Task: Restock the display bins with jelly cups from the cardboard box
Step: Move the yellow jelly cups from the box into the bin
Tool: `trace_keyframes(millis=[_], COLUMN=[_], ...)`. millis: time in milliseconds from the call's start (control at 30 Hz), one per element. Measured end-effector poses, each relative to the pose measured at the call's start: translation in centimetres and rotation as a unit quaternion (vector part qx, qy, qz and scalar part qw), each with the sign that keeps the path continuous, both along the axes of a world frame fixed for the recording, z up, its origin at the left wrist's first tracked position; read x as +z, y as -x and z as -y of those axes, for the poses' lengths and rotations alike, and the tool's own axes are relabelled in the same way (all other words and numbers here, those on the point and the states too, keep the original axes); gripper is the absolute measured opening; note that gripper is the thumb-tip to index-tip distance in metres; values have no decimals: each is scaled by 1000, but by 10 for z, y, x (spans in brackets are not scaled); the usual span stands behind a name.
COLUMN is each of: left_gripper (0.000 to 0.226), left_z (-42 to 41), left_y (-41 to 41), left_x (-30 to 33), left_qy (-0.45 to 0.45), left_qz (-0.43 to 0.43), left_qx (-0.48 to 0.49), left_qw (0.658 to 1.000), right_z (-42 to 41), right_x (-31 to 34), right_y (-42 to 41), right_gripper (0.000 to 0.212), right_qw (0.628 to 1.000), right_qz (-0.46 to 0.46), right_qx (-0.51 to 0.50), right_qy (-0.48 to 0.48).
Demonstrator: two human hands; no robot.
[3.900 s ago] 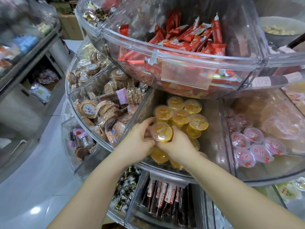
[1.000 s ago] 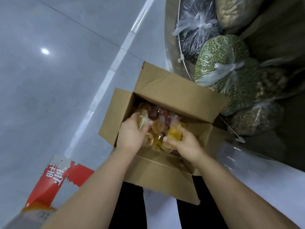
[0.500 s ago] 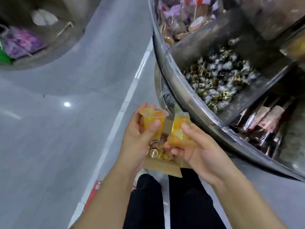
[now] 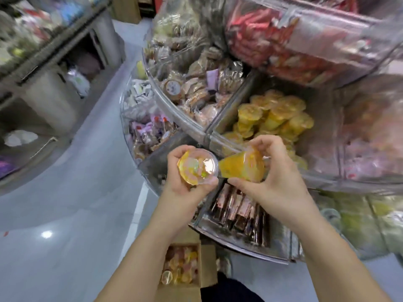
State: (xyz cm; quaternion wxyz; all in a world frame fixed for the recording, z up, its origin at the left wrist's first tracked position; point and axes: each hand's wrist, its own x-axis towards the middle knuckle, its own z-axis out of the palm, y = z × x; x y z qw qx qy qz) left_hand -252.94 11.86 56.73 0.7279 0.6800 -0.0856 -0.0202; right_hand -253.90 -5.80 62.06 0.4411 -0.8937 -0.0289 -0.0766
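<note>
My left hand grips an orange jelly cup with its round lid facing me. My right hand holds a second orange jelly cup on its side, base towards the first cup. Both cups hover just in front of the clear rim of the bin that holds several stacked orange jelly cups. The open cardboard box sits on the floor below between my forearms, with more jelly cups inside.
The round tiered display has a bin of wrapped biscuits to the left, pink jelly cups to the right, red packets on the tier above and dark stick packs below. Another shelf unit stands at the left across the grey floor.
Both hands took a jelly cup each out of the box and lifted them up to the orange jelly bin. My view rose from the floor to the display.
</note>
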Motion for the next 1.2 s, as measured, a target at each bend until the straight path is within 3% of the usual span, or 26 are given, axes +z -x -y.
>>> trace_keyframes(millis=[100, 233, 333, 500, 567, 667, 833, 967, 1133, 1200], left_gripper=[44, 45, 51, 67, 67, 58, 65, 68, 68, 71], left_z=[29, 60, 82, 109, 111, 113, 128, 141, 149, 152], left_y=[-15, -37, -55, -85, -95, -109, -134, -147, -156, -158], left_x=[7, 16, 24, 32, 32, 35, 39, 34, 24, 20], left_qy=[-6, -5, 4, -56, -63, -138, -300, -378, -446, -509], left_qz=[8, 30, 39, -1, -19, 28, 131, 206, 227, 275], left_qx=[-32, -61, -69, -87, -131, -156, -98, -135, -188, -180], left_qw=[999, 998, 997, 995, 989, 978, 940, 892, 845, 796], right_z=[28, 61, 80, 106, 113, 116, 115, 115, 112, 111], right_x=[5, 4, 2, -7, -13, -17, -17, -19, -27, -29], right_y=[-12, -26, -38, -52, -54, -59, -75, -72, -66, -69], right_gripper=[57, 66, 68, 45, 47, 47, 43, 39, 37, 41], right_qw=[998, 996, 999, 995, 990, 986, 978, 978, 973, 967], right_qz=[52, 72, 50, -38, -87, -107, -163, -150, -162, -179], right_qx=[29, 49, 8, -93, -114, -114, -125, -130, -160, -181], right_qy=[33, 13, -2, 8, 12, 49, 38, 55, 44, 24])
